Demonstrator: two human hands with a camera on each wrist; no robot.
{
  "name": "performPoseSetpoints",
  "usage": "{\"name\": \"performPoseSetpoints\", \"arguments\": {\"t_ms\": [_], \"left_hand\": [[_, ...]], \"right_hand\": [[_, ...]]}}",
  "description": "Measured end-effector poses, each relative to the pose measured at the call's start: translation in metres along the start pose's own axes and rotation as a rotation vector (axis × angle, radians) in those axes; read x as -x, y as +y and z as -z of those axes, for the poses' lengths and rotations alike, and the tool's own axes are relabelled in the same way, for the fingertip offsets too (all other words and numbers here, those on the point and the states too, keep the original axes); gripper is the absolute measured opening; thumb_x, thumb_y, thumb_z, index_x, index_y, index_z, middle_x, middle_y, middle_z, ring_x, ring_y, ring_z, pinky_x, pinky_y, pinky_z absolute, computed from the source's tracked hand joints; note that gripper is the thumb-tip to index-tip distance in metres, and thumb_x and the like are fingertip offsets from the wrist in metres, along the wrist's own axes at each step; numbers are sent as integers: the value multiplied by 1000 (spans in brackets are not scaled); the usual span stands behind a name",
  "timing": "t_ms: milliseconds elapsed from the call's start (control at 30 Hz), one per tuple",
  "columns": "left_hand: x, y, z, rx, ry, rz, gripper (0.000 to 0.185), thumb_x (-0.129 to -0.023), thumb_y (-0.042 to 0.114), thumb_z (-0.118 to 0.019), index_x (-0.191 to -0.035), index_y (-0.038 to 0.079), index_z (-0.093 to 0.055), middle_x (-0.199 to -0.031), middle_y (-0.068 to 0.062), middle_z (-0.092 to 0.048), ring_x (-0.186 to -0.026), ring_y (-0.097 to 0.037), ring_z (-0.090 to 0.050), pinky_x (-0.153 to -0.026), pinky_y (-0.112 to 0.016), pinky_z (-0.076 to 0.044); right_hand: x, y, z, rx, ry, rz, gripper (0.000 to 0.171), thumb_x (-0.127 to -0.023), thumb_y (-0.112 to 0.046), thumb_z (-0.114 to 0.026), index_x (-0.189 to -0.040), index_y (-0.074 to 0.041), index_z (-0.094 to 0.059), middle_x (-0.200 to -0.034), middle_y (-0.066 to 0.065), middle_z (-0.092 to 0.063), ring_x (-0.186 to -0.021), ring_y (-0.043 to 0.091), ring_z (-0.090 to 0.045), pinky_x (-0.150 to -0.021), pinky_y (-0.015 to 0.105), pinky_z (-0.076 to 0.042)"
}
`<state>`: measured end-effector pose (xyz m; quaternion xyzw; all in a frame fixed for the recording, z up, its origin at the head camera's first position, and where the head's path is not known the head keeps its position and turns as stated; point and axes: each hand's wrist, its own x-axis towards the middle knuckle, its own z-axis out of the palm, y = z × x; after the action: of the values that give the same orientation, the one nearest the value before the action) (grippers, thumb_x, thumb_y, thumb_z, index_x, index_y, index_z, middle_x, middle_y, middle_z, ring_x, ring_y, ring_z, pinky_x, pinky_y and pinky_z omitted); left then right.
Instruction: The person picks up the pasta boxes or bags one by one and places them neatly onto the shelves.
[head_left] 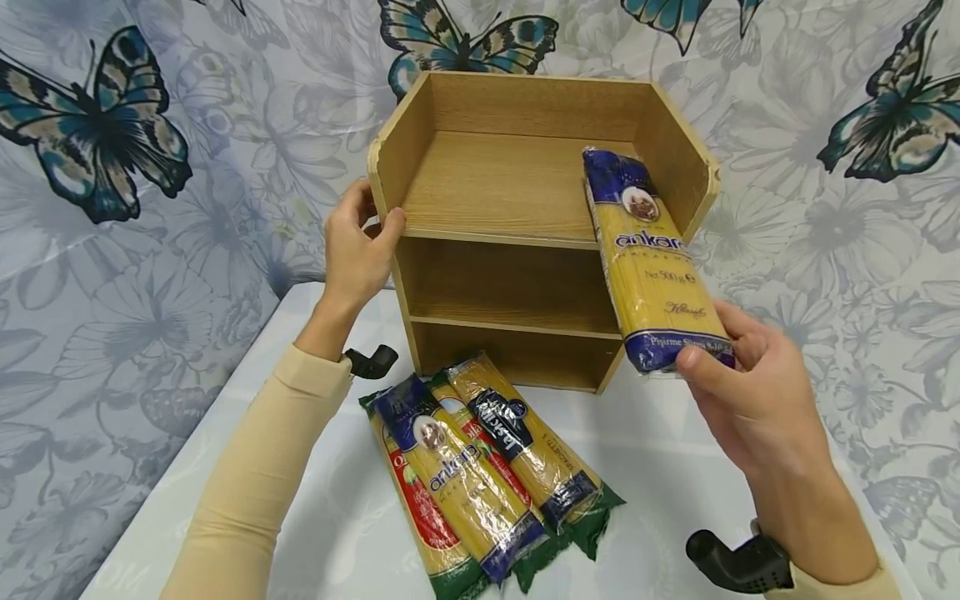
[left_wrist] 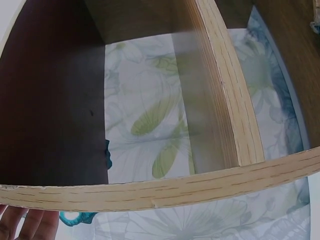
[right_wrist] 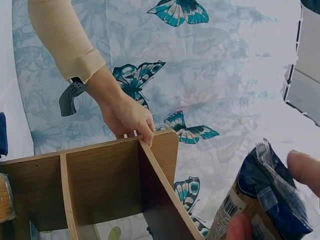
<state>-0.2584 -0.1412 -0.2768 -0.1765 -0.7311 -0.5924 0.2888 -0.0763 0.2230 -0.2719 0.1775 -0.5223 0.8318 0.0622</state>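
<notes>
Spaghetti pack (head_left: 651,265): pinched at near end by right hand (head_left: 757,392), thumb on top, fingers beneath; far end resting on top level of shelf (head_left: 517,225). Left hand (head_left: 358,247): gripping shelf's left wall. Lower compartments: bare. On table (head_left: 675,467) in front: three packs (head_left: 480,467), overlapping.

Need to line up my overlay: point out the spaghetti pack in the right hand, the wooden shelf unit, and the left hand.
spaghetti pack (head_left: 651,267), head view, on the yellow middle of the wrapper.
wooden shelf unit (head_left: 501,183), head view, on the bare top shelf board.
left hand (head_left: 356,250), head view, on the back of the hand.
</notes>
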Motion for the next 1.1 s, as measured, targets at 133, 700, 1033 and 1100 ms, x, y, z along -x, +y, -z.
{"name": "performPoseSetpoints", "arguments": {"t_ms": [133,700,1033,1100], "left_hand": [[1,2,0,3,0,-2,34,-93,2,-60,-126,-4,-62,-111,-15,-65,-103,-19,-65,-86,-30,-56],[1,4,-2,-1,-4,16,35,-94,4,-59,-129,-2,-61,-114,-15,-66,-105,-19,-64,-89,-33,-56],[2,3,-2,-3,-4,19,36,-94,4,-59,-129,-3,-61,-115,-15,-65,-106,-20,-64,-90,-34,-56],[2,3,-2,-1,0,18,36,-94,3,-59,-129,-3,-61,-114,-15,-65,-106,-19,-64,-89,-33,-56]], "right_hand": [[6,-3,-10,64,47,10,66,-90,21,-59,-151,10,-36,-147,29,-42,-122,31,-56,-96,28,-52],[-7,0,-28,352,317,4,71,-84,9,-78,-147,7,-45,-137,22,-55,-113,24,-62,-88,23,-54],[-22,4,-25,444,388,30,66,-80,0,-85,-138,7,-55,-102,15,-73,-68,21,-70,-62,24,-59],[-26,5,-26,483,399,27,66,-79,-4,-87,-137,5,-56,-98,13,-74,-64,21,-69,-60,23,-58]]}}
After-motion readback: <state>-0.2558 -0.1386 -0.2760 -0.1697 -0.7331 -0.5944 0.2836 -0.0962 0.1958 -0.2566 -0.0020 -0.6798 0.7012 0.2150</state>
